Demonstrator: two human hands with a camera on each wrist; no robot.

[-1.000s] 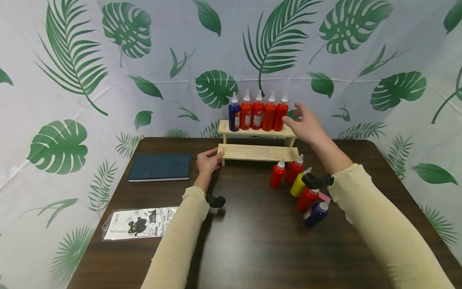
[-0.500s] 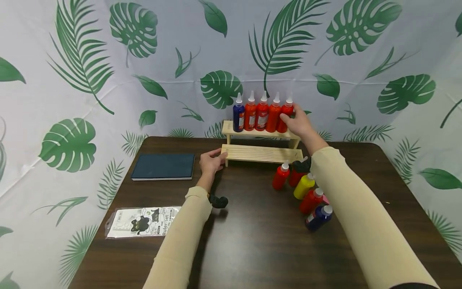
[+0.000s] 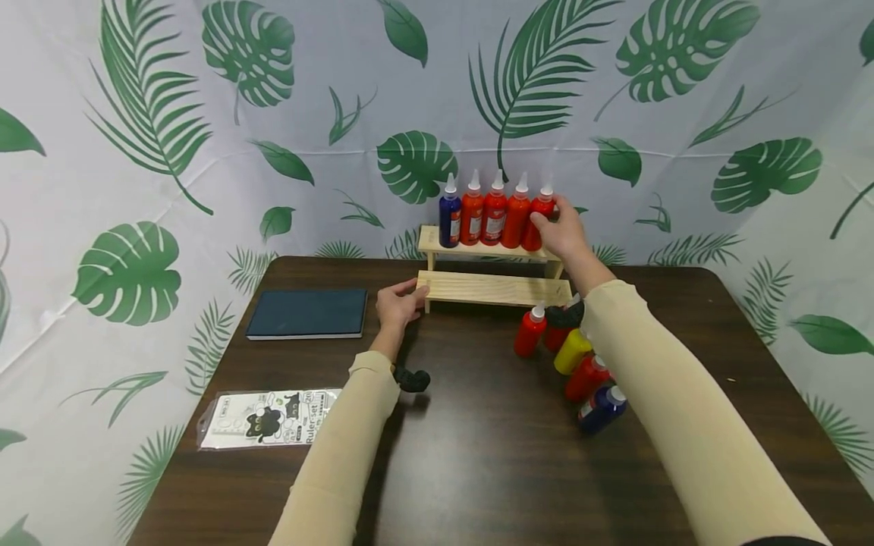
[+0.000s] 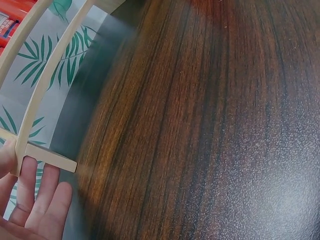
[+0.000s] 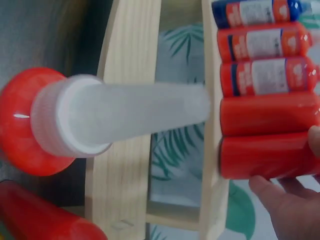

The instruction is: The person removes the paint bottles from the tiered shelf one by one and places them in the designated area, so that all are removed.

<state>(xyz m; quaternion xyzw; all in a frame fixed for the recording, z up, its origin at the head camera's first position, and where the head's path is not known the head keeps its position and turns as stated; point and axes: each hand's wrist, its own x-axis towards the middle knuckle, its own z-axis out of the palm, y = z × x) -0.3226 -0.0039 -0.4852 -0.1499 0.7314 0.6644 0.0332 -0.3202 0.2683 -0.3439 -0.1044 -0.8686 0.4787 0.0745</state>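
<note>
My right hand [image 3: 565,233] pinches the rightmost red squeeze bottle [image 3: 538,229] on the upper step of a wooden two-step rack [image 3: 492,288]. In the right wrist view, the thumb and fingers of that hand [image 5: 295,207] are on either side of this bottle [image 5: 265,156]. Left of it stand several more red bottles [image 3: 494,220], with a blue bottle [image 3: 449,221] at the row's end. My left hand [image 3: 397,305] holds the left end of the lower step. In the left wrist view, its fingers [image 4: 55,205] reach beneath the wooden edge [image 4: 37,100].
Several bottles stand on the table below my right forearm: red [image 3: 529,332], yellow [image 3: 572,351] and blue [image 3: 602,408] among them. A dark notebook [image 3: 307,313] and a packaged ruler set [image 3: 269,418] lie at left. A leaf-patterned cloth [image 3: 314,91] hangs behind.
My right hand has moved left, from open beside the rightmost red bottle to pinching it. My left hand stays at the rack. The head view has shifted slightly.
</note>
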